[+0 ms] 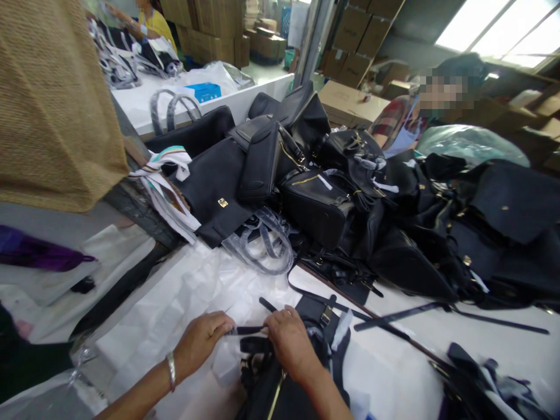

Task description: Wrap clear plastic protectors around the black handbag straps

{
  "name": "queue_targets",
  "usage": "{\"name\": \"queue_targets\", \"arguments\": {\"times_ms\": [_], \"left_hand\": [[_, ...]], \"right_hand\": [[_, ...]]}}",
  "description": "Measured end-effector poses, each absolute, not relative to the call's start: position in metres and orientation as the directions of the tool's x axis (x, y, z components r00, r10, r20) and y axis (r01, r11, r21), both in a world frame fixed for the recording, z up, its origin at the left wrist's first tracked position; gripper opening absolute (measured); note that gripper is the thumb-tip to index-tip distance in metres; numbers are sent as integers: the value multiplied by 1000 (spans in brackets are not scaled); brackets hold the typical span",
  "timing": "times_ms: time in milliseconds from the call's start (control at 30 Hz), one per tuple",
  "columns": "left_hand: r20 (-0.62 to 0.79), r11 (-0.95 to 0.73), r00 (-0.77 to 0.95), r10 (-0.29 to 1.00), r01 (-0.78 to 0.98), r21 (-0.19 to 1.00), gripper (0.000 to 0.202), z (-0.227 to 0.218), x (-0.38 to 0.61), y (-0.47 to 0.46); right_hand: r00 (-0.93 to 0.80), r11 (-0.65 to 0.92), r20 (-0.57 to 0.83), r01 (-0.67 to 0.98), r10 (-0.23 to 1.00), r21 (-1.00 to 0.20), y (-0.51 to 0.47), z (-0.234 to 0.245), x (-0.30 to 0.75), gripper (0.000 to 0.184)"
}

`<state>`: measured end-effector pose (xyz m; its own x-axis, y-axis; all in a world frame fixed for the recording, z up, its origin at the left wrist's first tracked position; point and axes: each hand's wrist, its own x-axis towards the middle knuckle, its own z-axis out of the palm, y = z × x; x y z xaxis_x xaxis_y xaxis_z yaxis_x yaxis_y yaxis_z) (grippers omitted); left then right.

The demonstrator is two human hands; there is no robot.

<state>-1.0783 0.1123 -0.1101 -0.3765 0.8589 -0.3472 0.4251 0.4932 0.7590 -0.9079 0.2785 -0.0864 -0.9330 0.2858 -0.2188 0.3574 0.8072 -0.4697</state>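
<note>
A black strap [250,331] is stretched level between my two hands, with what looks like clear film around part of it. My left hand [202,341], a silver bangle on its wrist, pinches the strap's left end. Closed round the strap further right is my right hand [291,341], its fingertips partly hidden. Beneath my right hand lies a black bag [262,394] with a gold zipper, near the front of the table. A metal buckle [326,315] and a whitish wrapped piece [342,330] show beside it.
Black bags [315,204] are heaped across the far side of the white table [394,379]. Clear-wrapped handles [271,242] and thin white sheets [175,291] lie nearer. White striped ribbons [164,192] hang at left. A person [402,125] is behind the heap; another [155,29] is farther back.
</note>
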Motion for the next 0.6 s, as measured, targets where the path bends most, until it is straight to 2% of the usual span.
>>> {"name": "queue_targets", "arguments": {"times_ms": [67,233,333,400,500,600], "left_hand": [[-317,467,-359,878,496,732,38,-111,-1078,116],[-293,388,-255,921,575,720,44,-122,-1064,127],[-301,406,-274,913,550,730,44,-125,-1062,131],[-311,430,-302,901,533,728,42,-125,-1065,133],[-296,434,-323,899,563,703,42,-125,-1065,137],[-267,391,-288,920,612,688,42,-128,-1060,141]], "right_hand": [[-924,814,-250,374,289,-444,279,-92,-910,17],[-932,801,-281,344,229,-490,256,-105,-922,17],[-914,714,-287,403,286,-572,255,-107,-918,13],[-882,631,-298,470,365,-618,262,-107,-910,17],[-840,596,-334,540,428,-594,270,-108,-904,15],[-859,662,-322,511,397,-548,265,-111,-908,15]]}}
